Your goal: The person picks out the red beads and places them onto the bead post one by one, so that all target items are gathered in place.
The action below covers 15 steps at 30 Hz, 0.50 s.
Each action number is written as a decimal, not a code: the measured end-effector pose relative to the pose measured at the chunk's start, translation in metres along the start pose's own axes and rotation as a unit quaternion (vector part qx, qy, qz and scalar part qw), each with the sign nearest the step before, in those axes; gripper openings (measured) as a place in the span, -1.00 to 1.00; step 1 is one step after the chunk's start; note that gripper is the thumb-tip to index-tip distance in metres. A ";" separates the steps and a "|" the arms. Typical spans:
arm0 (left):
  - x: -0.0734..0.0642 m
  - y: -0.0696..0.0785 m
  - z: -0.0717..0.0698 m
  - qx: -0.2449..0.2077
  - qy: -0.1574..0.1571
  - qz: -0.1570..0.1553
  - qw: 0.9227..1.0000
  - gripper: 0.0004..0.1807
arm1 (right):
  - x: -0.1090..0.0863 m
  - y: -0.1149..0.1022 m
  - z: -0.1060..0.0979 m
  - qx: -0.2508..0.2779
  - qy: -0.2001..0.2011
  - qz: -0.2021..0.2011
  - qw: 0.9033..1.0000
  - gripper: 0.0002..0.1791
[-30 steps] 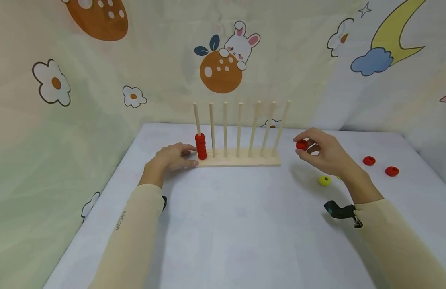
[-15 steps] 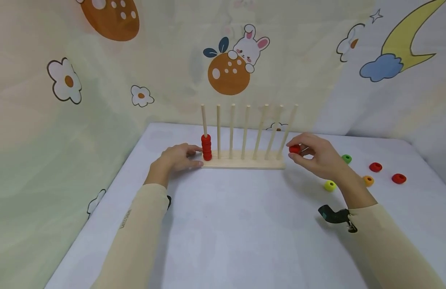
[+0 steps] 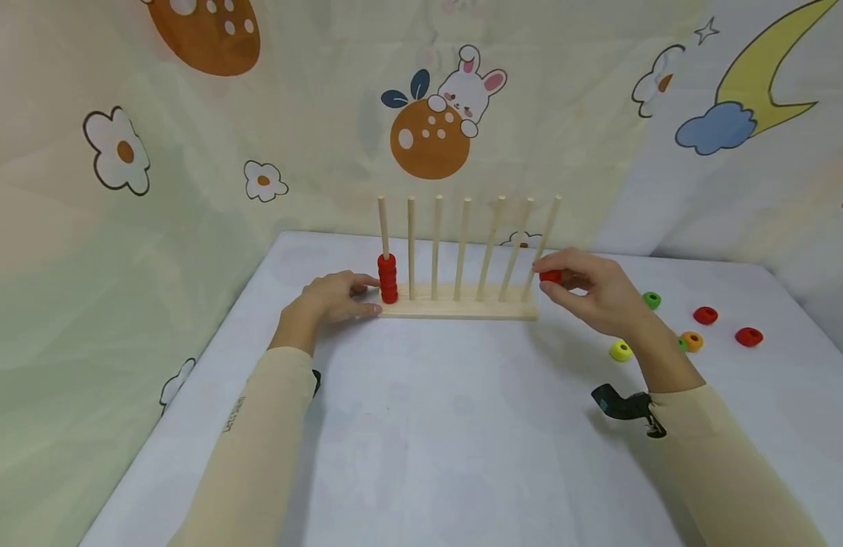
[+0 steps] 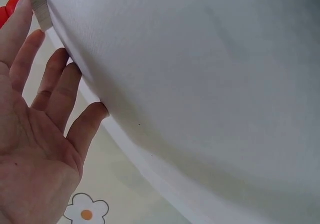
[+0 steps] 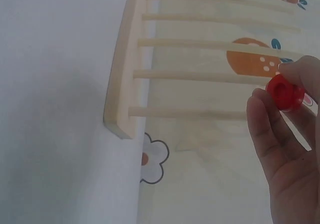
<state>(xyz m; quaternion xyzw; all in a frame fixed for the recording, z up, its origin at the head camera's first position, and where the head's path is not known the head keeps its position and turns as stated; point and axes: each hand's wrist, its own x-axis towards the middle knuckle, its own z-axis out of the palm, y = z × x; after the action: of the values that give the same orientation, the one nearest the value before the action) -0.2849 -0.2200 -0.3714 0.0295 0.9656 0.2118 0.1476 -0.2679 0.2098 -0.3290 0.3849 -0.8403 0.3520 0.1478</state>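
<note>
A pale wooden peg rack [image 3: 462, 307] stands at the table's back, several upright pegs in a row. Red beads [image 3: 388, 279] are stacked on its leftmost peg. My left hand [image 3: 336, 298] touches the rack's left end with thumb and index finger; in the left wrist view its fingers [image 4: 55, 79] are fairly straight, tips at the white surface. At the rack's right end, raised above the table, my right hand [image 3: 588, 292] pinches a red bead [image 3: 550, 276] beside the rightmost peg. The bead's hole [image 5: 281, 90] shows in the right wrist view.
Loose beads lie right of the rack: a yellow bead [image 3: 620, 350], an orange bead [image 3: 693, 341], a green bead [image 3: 651, 300], another green one partly behind the right wrist, and two red beads [image 3: 749, 336]. A patterned cloth [image 3: 326, 137] hangs behind the white table [image 3: 428, 425].
My right hand has carried the red bead leftward to the rightmost peg, uncovering green and orange beads on the table. My left hand stays at the rack's left end. The head view has shifted slightly.
</note>
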 end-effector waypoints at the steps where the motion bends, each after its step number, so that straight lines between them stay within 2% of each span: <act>1: -0.001 0.000 0.000 -0.003 0.000 -0.003 1.000 -0.30 | 0.001 0.000 -0.001 0.000 -0.001 -0.001 1.000 -0.59; 6: -0.003 0.003 -0.002 -0.017 -0.004 -0.013 1.000 -0.29 | 0.005 -0.004 -0.006 0.000 -0.008 0.001 1.000 -0.60; 15: -0.005 0.005 -0.002 -0.009 -0.007 -0.013 1.000 -0.26 | 0.007 -0.007 -0.005 0.016 -0.013 0.000 1.000 -0.55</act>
<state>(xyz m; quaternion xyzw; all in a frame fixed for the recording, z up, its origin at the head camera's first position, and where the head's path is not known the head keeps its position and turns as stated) -0.2810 -0.2167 -0.3662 0.0174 0.9630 0.2183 0.1572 -0.2672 0.2064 -0.3181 0.3921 -0.8362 0.3605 0.1306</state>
